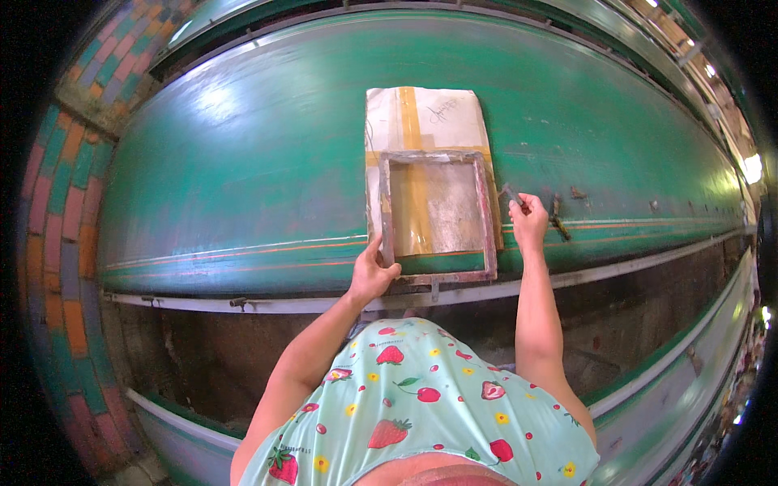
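Note:
My left hand (pixel 374 271) is closed around the lower left side of a worn rectangular frame (pixel 489 219), thumb on the inner edge. The frame looks like a small printing screen with a see-through middle. It lies over the lower part of a white cardboard sheet (pixel 458 113) banded with yellow-brown tape, and its near edge reaches past the sheet. Just off the frame's right side, my right hand (pixel 529 220) pinches a small dark piece (pixel 510 193); its kind is too small to make out.
A long green table (pixel 243 170) spreads beneath, with orange and white lines along its near side. Dark scraps (pixel 559 220) and a smaller brown bit (pixel 578 193) lie right of my right hand. A metal rail (pixel 316 305) edges the table. Coloured bricks (pixel 73 202) pave the left floor.

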`<action>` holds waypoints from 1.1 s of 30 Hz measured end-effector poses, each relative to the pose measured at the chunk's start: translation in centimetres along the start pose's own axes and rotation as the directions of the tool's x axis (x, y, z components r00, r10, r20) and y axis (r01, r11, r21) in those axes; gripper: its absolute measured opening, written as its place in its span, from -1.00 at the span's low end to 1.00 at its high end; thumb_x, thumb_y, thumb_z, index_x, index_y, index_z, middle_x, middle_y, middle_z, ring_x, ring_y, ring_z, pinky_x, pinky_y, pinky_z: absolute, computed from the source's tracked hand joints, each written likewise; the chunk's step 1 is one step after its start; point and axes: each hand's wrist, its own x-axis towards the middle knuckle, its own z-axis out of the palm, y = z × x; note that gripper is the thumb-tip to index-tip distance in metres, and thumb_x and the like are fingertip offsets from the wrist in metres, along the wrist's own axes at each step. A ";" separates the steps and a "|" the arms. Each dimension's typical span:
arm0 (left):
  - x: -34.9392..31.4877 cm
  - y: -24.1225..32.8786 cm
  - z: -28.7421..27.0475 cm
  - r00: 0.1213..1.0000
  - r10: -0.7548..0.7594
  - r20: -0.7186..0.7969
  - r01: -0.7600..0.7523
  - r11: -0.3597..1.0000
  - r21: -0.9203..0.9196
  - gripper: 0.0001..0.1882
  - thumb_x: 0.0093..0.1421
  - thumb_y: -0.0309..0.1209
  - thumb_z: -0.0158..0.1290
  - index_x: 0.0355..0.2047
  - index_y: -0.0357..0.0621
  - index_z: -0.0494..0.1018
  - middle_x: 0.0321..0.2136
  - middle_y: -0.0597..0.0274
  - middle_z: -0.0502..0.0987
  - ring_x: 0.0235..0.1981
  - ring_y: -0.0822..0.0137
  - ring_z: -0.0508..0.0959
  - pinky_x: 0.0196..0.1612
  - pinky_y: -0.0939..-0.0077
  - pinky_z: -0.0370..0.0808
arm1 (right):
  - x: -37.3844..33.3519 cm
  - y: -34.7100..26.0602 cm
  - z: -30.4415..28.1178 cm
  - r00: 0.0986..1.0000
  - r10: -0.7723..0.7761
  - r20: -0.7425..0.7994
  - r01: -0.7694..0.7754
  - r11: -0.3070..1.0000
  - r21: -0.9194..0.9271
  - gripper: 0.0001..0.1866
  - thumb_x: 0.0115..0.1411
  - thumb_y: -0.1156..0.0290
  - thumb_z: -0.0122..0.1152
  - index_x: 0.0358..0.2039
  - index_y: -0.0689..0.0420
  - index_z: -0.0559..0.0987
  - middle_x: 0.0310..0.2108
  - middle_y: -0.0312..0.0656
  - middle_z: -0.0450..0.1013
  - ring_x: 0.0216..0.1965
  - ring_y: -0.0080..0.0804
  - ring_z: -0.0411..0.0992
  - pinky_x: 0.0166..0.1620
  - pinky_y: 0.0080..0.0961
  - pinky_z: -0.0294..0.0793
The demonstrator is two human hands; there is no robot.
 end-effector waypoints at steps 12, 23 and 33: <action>0.7 -1.5 0.4 0.994 0.107 -0.009 -0.107 0.984 -0.143 -0.07 0.30 -0.33 0.46 0.53 -0.51 0.27 -0.48 0.31 0.53 -0.47 0.46 0.49 -0.39 0.47 0.49 | -24.8 -8.5 -0.4 0.991 -0.095 0.097 0.114 0.973 -0.203 -0.63 0.31 0.64 0.43 0.12 0.15 0.69 -0.13 -0.14 0.60 -0.23 -0.37 0.57 -0.11 -0.40 0.60; -0.3 -1.6 0.4 0.970 0.214 -0.115 -0.239 0.927 -0.287 -0.16 0.38 -0.44 0.34 0.57 -0.39 0.24 -0.50 0.44 0.41 -0.48 0.53 0.37 -0.36 0.52 0.40 | -28.4 -8.6 5.1 0.979 -0.197 -0.056 0.163 0.916 -0.366 -0.64 0.30 0.58 0.47 0.10 0.13 0.68 -0.07 -0.04 0.62 -0.14 -0.11 0.66 -0.06 -0.25 0.65; -2.9 1.2 -2.5 0.645 0.763 0.050 -0.764 0.644 0.026 -0.31 0.19 -0.53 0.35 0.36 -0.10 0.53 -0.10 0.05 0.62 -0.14 0.05 0.70 -0.04 0.14 0.68 | -27.4 -7.5 5.8 0.997 -0.070 0.033 0.078 0.918 -0.388 -0.62 0.28 0.57 0.50 0.10 0.15 0.69 -0.05 -0.05 0.66 -0.06 -0.02 0.68 0.01 -0.17 0.67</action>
